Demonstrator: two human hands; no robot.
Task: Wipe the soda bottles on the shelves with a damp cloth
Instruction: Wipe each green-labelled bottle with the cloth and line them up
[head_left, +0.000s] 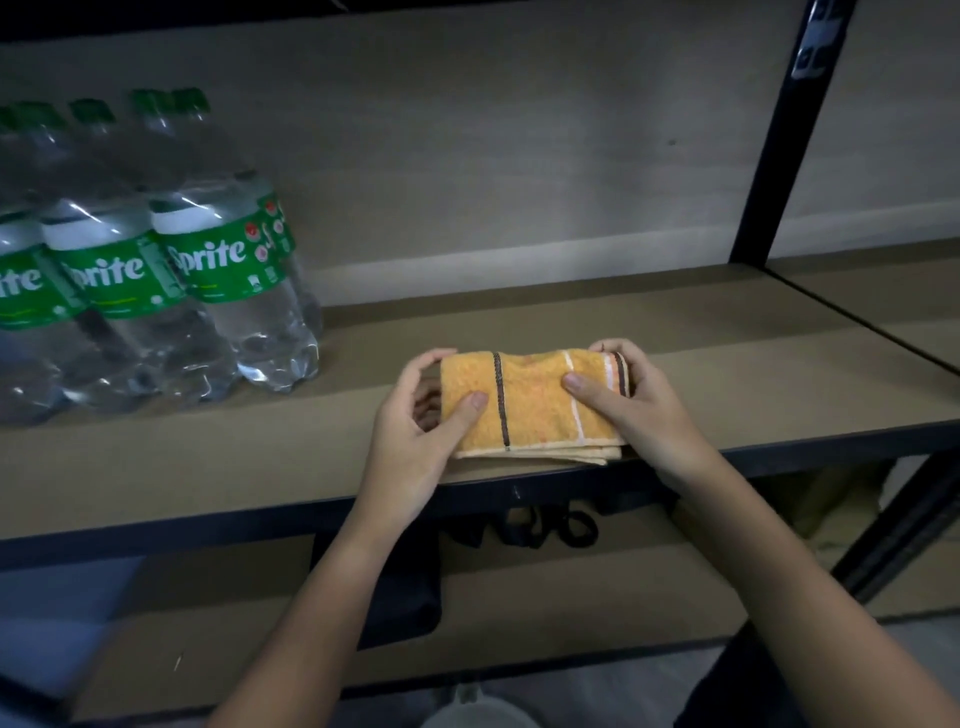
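Clear plastic Sprite bottles with green labels and caps (156, 270) stand shrink-wrapped at the brown board shelf's (727, 374) left end, seemingly unwiped. At its front edge, the left hand (415, 436) and right hand (631, 410) pinch the folded orange terry cloth with dark stripes (535, 405); next, carry it leftward.

We have only one view, a wide-angle camera worn on the head, looking forward and down onto the shelf (675, 364) from close in front of it. The shelf's front edge runs across the middle of the frame, slightly tilted. Below that edge we see a lower shelf level; behind the shelf, the wall. Straight lines bow towards the corners.
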